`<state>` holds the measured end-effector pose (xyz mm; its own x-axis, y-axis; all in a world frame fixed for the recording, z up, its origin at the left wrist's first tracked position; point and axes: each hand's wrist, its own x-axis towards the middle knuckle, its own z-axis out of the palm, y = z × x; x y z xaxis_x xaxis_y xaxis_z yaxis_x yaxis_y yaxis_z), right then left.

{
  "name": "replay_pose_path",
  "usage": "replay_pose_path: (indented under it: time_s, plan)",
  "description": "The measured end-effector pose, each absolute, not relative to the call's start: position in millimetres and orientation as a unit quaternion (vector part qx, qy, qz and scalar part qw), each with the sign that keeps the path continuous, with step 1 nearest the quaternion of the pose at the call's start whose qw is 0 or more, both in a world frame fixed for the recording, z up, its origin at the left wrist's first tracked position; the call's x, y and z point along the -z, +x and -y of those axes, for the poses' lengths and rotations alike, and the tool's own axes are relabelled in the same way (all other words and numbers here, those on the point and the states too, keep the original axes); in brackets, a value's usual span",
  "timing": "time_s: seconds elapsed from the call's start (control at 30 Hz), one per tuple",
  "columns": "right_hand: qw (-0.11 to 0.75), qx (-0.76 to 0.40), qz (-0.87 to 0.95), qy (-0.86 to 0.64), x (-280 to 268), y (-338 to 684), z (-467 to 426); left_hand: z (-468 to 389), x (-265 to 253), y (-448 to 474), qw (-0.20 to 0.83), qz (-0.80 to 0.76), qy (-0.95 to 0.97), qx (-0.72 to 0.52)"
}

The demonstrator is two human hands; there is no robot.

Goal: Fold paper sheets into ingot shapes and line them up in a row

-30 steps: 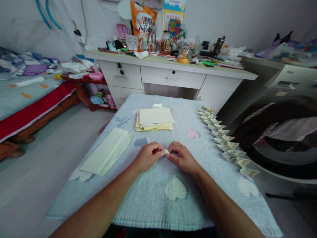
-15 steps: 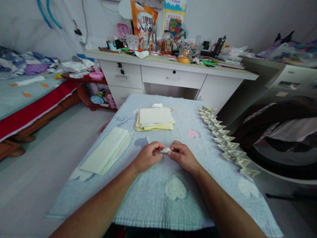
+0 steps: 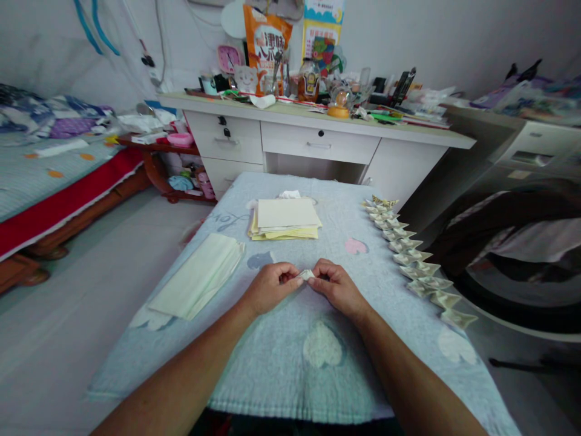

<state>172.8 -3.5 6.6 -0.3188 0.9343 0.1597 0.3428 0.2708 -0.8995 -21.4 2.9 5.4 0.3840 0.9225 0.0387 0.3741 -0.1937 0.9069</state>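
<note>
A small folded piece of paper (image 3: 305,275), pale and partly covered by fingers, is pinched between both hands above the middle of the cloth. My left hand (image 3: 275,287) grips its left end between thumb and fingers. On the right end, my right hand (image 3: 334,287) is closed the same way. Beyond the hands lies a stack of cream and yellow paper sheets (image 3: 288,213). Left of them rests a pile of long pale paper (image 3: 198,277). Along the right side runs a row of pointed folded paper pieces (image 3: 410,257).
A blue cloth with heart prints (image 3: 272,375) covers the table. Behind it stands a white desk (image 3: 313,145) loaded with jars, papers and an orange bag (image 3: 267,45). To the right is a front-loading washing machine (image 3: 531,145); a bed (image 3: 59,175) stands to the left.
My left thumb has slid right onto the folded paper, covering more of it. The right hand keeps its hold. The whole view has shifted very slightly.
</note>
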Motion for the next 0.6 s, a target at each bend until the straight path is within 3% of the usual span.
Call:
replay_pose_path:
  time_s: [0.6]
  plan:
    - [0.356,-0.344,0.755,-0.429,-11,169,6,2,-13,-18,0.437,-0.429,0.719,-0.328]
